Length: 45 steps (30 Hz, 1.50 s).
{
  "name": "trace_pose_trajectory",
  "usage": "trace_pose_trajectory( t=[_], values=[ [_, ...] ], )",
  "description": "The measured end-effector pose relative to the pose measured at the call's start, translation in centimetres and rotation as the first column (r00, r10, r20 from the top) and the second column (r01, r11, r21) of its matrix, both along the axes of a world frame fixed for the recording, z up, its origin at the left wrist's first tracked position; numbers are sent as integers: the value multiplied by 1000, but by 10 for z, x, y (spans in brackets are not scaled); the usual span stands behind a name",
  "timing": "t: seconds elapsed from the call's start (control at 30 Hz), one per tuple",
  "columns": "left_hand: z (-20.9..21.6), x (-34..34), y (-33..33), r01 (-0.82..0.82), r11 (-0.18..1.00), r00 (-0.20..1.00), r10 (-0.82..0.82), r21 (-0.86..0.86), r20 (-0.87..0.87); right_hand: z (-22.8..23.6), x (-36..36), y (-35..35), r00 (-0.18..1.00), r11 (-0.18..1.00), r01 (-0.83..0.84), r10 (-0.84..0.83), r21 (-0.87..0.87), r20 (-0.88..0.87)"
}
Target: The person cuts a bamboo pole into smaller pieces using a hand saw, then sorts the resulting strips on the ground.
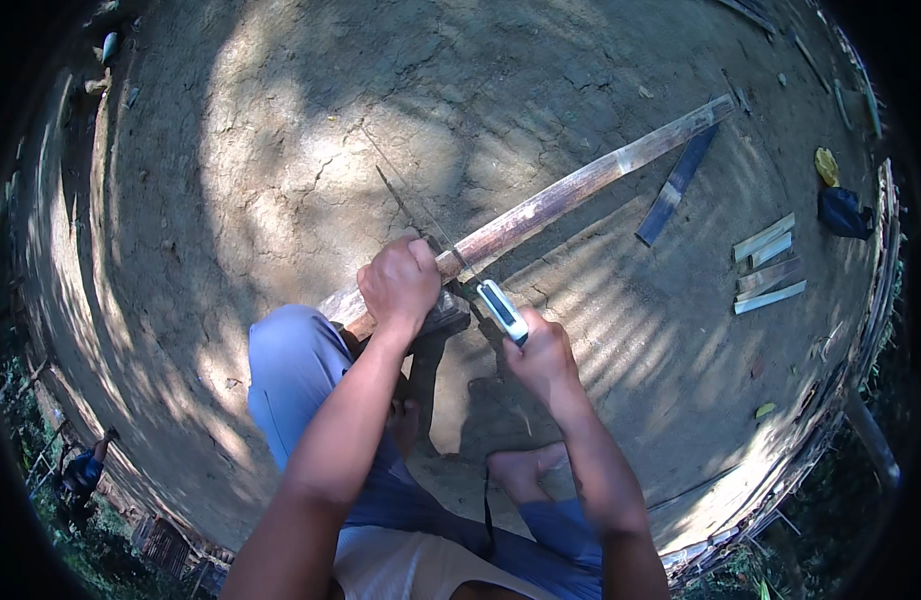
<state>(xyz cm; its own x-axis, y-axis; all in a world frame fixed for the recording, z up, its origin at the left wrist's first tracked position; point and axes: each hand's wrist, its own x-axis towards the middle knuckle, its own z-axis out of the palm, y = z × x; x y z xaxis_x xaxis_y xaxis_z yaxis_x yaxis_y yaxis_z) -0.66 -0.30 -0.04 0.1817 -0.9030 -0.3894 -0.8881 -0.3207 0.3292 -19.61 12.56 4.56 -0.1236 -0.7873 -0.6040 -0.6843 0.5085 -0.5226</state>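
Observation:
A bamboo pole (570, 198) runs slantwise from beside my left knee up to the far right. Near its lower end, my left hand (400, 284) is closed round it and presses it down. My right hand (542, 354) grips a handsaw (502, 311) by its pale handle with a dark inlay. The thin saw blade lies across the pole just right of my left hand and points to the far left. Under the pole at the blade sits a wooden block (446, 315). My palm hides part of the saw's grip.
A dark flat strip (672, 192) lies right of the pole. Several split bamboo pieces (768, 243) rest on the dirt ground at right, near a black plastic bag (843, 214) and a yellow crumpled thing (826, 167). My bare foot (520, 470) is below the saw.

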Motion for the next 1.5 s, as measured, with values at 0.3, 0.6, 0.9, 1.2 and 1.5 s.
trace_pose_trajectory(
  t=[0.3,0.6,0.9,1.2,1.5],
  values=[
    [4,3,9,-22,999,1000,21,-31,-6,47,-38,110,987,991,110,-118,78,110],
    [0,2,3,-50,997,998,49,-52,-26,7,-38,135,953,960,250,-268,127,145],
    [1,5,4,-47,996,999,47,-75,-7,-2,1,30,987,988,118,-128,100,95],
    [-13,-2,7,17,989,1000,-17,-149,0,15,-6,11,999,991,44,-47,127,20],
    [1,2,14,0,992,1000,-2,-128,-16,63,-17,120,977,976,193,-201,103,72]
  ],
)
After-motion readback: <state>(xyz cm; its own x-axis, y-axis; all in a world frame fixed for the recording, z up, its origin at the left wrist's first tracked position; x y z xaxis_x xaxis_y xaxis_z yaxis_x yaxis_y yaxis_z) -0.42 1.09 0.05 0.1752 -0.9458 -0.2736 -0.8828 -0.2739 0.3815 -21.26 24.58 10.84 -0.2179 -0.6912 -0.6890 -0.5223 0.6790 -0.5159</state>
